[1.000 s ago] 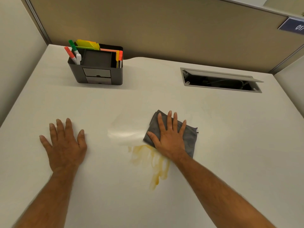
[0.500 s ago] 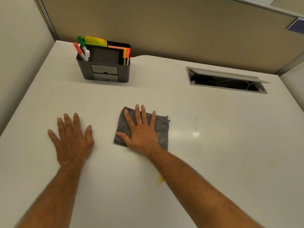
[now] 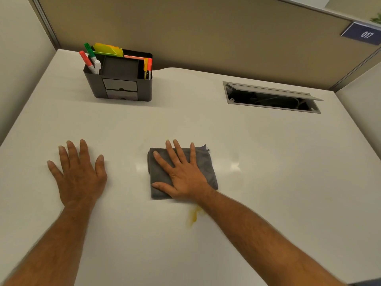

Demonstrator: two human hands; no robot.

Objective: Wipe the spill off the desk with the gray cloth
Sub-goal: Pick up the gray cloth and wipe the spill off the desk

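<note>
A folded gray cloth (image 3: 158, 176) lies flat on the white desk (image 3: 268, 182) near its middle. My right hand (image 3: 181, 172) presses down on the cloth with fingers spread. A small yellow-orange streak of the spill (image 3: 193, 217) shows just below the cloth, beside my right forearm. A faint yellowish smear (image 3: 240, 180) lies to the right of the cloth. My left hand (image 3: 79, 174) rests flat on the bare desk to the left, fingers apart, holding nothing.
A black desk organizer (image 3: 121, 83) with markers and sticky notes stands at the back left. An open cable hatch (image 3: 272, 98) is set into the desk at the back right. Beige partition walls (image 3: 206, 34) enclose the desk behind and at both sides.
My right hand has slid the cloth leftward over the spill. Most of the orange puddle seen a second ago is gone; only a small streak shows. My left hand has stayed put.
</note>
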